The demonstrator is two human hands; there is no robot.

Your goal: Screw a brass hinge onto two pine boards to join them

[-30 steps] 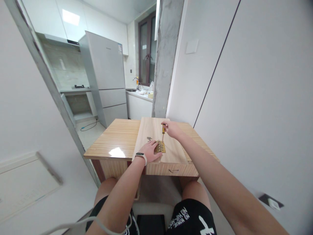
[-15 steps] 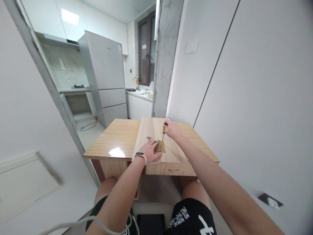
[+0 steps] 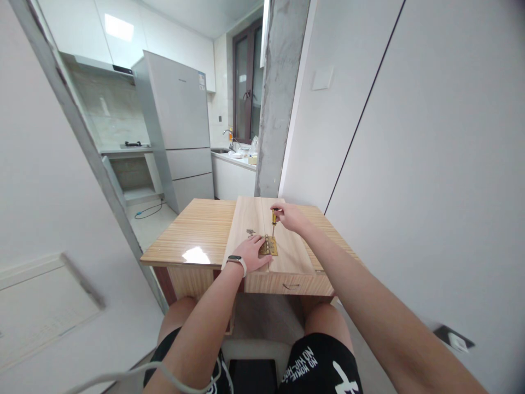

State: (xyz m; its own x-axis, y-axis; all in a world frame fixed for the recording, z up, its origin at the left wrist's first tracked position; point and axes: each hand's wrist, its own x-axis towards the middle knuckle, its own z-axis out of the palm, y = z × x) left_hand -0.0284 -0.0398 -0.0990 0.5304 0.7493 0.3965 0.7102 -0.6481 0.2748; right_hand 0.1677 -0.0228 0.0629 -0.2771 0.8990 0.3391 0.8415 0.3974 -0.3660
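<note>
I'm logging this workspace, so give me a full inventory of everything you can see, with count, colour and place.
screwdriver: one, yellow, upright at the hinge
hinge: one, brass-coloured, across the boards' seam
boards: two, pale wood, on the desk
screws: several, dark, left board
desk: one, striped wood, centre
fridge: one, silver-grey, kitchen
faucet: one, metallic, at the sink
window: one, brown-framed, kitchen
socket: one, dark, right wall
wristband: one, dark and pale, left wrist
left hand: one, bare, on the hinge
right hand: one, bare, gripping the screwdriver

Grey fridge [image 3: 178, 104] w/ prob. steel sink [image 3: 220, 150] nr brown-framed window [image 3: 248, 85].
</note>
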